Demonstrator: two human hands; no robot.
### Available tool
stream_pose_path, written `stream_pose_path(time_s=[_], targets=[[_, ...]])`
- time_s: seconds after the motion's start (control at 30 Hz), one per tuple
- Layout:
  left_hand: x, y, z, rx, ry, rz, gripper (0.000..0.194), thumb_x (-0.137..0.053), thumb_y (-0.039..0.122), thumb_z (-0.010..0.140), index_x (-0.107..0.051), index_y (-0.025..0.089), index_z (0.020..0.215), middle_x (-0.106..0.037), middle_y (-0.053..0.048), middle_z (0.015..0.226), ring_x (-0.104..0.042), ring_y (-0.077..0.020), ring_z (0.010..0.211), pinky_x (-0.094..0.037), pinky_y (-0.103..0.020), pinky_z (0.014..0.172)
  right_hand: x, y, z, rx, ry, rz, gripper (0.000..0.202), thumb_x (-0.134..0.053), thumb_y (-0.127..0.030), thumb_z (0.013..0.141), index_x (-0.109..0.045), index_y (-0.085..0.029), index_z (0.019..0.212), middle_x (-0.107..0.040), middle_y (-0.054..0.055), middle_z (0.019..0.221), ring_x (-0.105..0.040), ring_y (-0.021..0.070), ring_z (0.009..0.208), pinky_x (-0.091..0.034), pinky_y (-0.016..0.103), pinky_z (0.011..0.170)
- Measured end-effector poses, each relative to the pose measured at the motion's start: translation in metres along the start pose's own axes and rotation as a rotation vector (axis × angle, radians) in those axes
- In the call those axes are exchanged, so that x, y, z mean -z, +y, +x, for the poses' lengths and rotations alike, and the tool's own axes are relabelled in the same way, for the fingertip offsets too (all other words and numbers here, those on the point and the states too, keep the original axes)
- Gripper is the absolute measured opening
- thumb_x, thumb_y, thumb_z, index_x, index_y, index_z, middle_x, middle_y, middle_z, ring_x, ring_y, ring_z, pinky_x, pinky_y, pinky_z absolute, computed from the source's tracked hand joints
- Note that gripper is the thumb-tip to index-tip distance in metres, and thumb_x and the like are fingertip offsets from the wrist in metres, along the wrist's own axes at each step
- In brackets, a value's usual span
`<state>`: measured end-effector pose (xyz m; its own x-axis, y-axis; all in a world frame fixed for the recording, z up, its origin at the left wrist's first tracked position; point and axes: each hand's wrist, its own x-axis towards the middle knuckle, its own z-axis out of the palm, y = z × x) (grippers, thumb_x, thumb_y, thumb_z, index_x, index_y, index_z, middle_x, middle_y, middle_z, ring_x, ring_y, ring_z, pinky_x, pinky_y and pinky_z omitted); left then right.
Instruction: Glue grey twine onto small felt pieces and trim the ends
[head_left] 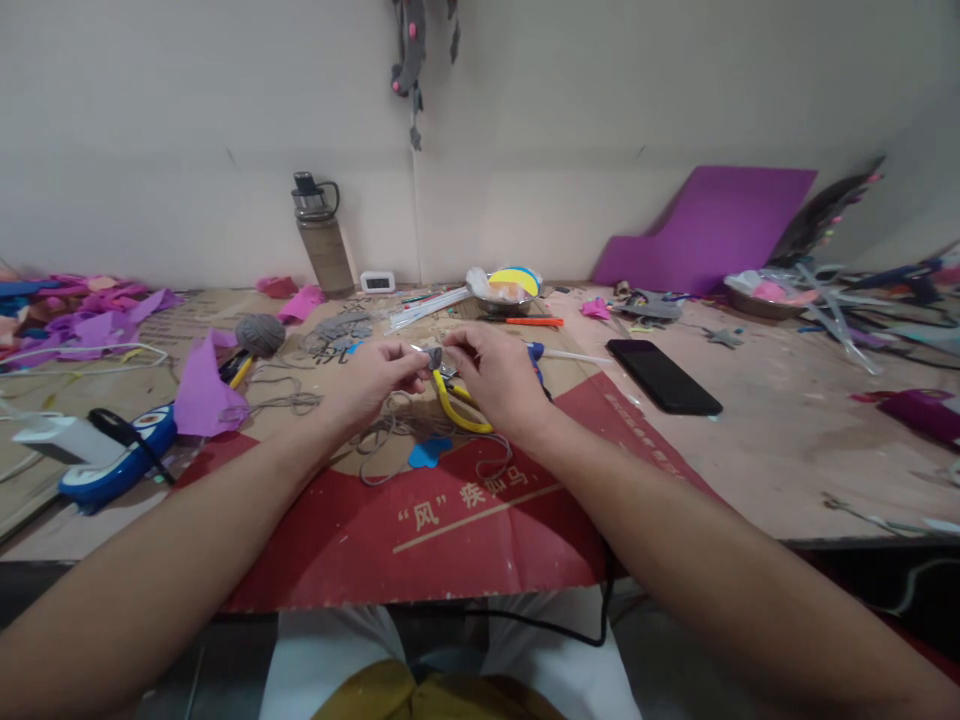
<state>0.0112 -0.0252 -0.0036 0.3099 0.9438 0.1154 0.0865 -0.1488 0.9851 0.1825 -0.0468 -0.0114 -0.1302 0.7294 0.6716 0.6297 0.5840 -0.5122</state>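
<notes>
My left hand [391,370] pinches a small grey piece [434,357], perhaps felt, between thumb and fingers. Close beside it, my right hand [493,375] has its thumb and fingers pressed together; what they hold, if anything, is too small to make out. Under the hands lies a yellow-handled tool [454,408], its head mostly hidden. Loose grey yarn [384,432] spreads over the cardboard near a blue cutout [430,452]. Partly behind my right hand rests a blue glue gun [535,354] with a white stick.
A black phone [664,376] lies to the right. At the back stand a bottle [324,240], a small digital display [377,283] and a bowl [504,302] of scraps. Leftward are a yarn ball [259,334], purple felt [206,385] and a blue power strip [120,475].
</notes>
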Motion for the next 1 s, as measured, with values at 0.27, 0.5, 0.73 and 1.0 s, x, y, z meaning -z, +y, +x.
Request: stream_pose_path(time_s=[0.27,0.5,0.73,1.0], targets=[[0.001,0.001,-0.004,-0.097,-0.002,0.287,0.025,-0.066,0.039,0.075,-0.064,0.015,0.069,-0.067,-0.004,0.063,-0.061,-0.0143,0.060,-0.046,-0.028,0.065,-0.003,0.002,0.001,0.016,-0.098,-0.095,0.011,-0.051,-0.017,0.086,-0.061,-0.018,0.081,-0.065,0.007,0.082,-0.057,0.0178,0.078,-0.042,0.031,0.074],[-0.006,0.003,-0.004,-0.026,0.000,0.035,0.022,-0.068,0.032,0.073,-0.053,0.016,0.070,-0.068,-0.005,0.064,-0.065,-0.0159,0.060,-0.050,-0.030,0.063,-0.006,0.003,0.003,-0.139,-0.025,-0.003,0.006,-0.052,-0.014,0.077,-0.054,-0.019,0.074,-0.059,0.002,0.069,-0.053,0.0144,0.064,-0.040,0.028,0.062],[-0.008,0.010,-0.005,0.038,0.031,-0.187,0.020,-0.065,0.024,0.071,-0.046,0.017,0.072,-0.068,-0.005,0.065,-0.064,-0.0141,0.052,-0.045,-0.024,0.051,-0.003,0.013,0.007,-0.464,0.026,0.394,0.016,-0.038,-0.024,0.089,-0.038,-0.024,0.072,-0.047,-0.005,0.053,-0.052,0.0126,0.044,-0.040,0.027,0.049],[-0.004,-0.001,0.001,-0.001,0.010,-0.178,0.026,-0.071,0.028,0.070,-0.050,0.017,0.079,-0.067,-0.002,0.067,-0.058,-0.0092,0.050,-0.044,-0.023,0.053,0.001,0.006,0.009,-0.464,0.033,0.619,0.036,-0.040,-0.046,0.092,-0.032,-0.024,0.064,-0.033,-0.007,0.051,-0.037,0.0080,0.037,-0.038,0.026,0.039]])
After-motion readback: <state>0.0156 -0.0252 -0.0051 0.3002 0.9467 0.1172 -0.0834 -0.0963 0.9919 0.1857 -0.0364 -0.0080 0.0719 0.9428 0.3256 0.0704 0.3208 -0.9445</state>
